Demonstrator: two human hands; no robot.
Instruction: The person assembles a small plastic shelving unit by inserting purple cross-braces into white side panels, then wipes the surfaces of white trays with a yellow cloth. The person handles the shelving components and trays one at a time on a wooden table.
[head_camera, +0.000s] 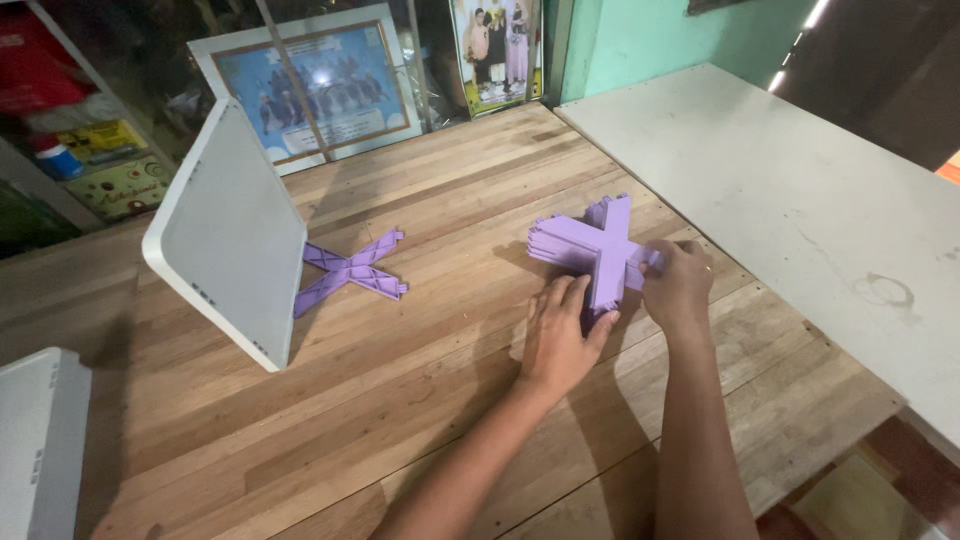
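Right now, from the head view, both hands work at a stack of purple cross pieces (592, 250) on the wooden table (420, 380). The left hand (560, 335) lies flat and open, fingers spread, pressing against the stack's near side. The right hand (678, 285) is curled closed around the stack's right arm, though what its fingertips do is hidden. Well left of the left hand, one cross (350, 272) already stands joined under a tilted white panel (230, 235). Another white panel (40, 440) lies far left, apparently without a cross. So one unit looks assembled; the stack remains.
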